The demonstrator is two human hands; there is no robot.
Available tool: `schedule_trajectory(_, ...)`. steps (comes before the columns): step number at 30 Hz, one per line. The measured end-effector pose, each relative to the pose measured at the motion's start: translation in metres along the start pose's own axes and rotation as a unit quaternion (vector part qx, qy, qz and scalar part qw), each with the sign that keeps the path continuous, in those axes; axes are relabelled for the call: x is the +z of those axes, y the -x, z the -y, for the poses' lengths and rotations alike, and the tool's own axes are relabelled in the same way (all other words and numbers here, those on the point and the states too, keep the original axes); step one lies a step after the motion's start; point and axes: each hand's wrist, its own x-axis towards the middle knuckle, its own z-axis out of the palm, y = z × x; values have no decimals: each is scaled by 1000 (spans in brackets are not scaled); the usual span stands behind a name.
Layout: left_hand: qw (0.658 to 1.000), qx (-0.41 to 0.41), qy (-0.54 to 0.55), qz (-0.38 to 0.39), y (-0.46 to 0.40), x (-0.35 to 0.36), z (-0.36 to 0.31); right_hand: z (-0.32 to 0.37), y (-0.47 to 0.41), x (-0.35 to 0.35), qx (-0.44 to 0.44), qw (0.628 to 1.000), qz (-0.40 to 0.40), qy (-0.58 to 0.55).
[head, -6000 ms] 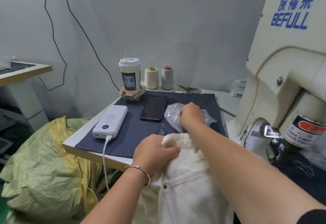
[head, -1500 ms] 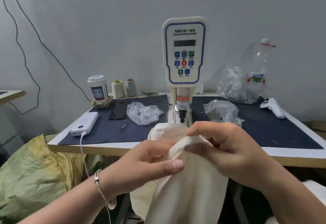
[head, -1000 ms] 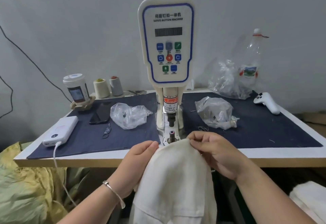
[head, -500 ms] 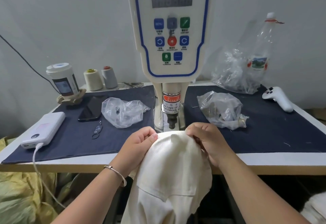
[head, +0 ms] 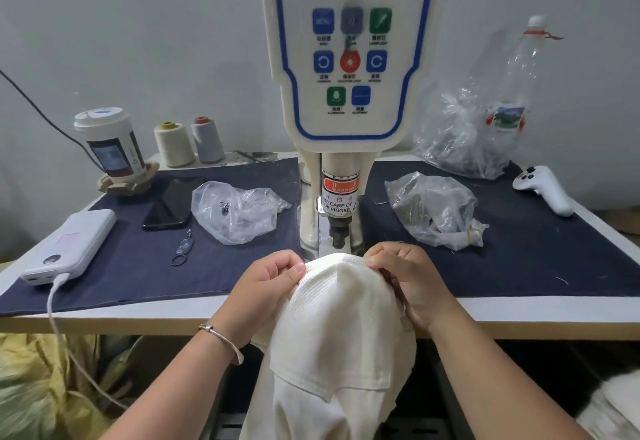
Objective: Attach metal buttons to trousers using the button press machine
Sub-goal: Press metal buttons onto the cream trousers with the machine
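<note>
My left hand (head: 268, 282): I pinch the left side of the white trousers (head: 341, 328) with my thumb and curled fingers. There is a thin bangle on this wrist.
My right hand (head: 405, 275): I grip the right side of the trousers, fingers curled over the top edge.
Trousers: the top edge is pulled tight between my two hands. It sits right under the dark press tip of the machine (head: 346, 75). A bright light falls on the cloth there. The rest hangs down off the front of the table (head: 138, 308).
Machine: it stands at the middle of the table, with coloured buttons on its face and a red warning sticker lower down.
Buttons: I cannot tell if one is under the cloth.
Left of the machine: a clear bag (head: 239, 211) with small metal bits, a black phone (head: 169, 202), a white power bank (head: 69, 247) with a cable, a cup (head: 109, 143) and two thread spools (head: 188, 143).
Right of the machine: another clear bag (head: 433, 209), a white controller (head: 543, 190) and an empty bottle (head: 516, 93) by a bigger bag.
</note>
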Motion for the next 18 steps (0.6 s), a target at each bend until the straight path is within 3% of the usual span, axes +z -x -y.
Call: schedule_trajectory(18,1000,20,7,-9,3,4,-4,-1,0,2,2,1000,-16,-11)
